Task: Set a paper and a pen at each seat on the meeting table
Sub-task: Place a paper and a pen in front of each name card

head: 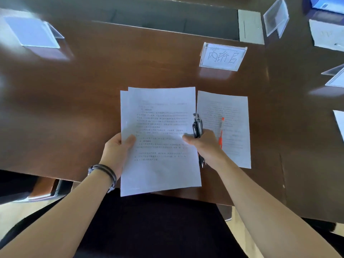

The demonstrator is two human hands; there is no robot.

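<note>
Printed text on held paper stack too blurred to read. Right hand hides mid part of the pens; count unclear. Far-left name stand blurred. Sheet at right cut off by frame edge.

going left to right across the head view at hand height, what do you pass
left hand → held stack of papers → black pens in the right hand → orange pen → sheet on the table

Bright daylight, glare on table; edges blurred, wide-angle warped.
</note>
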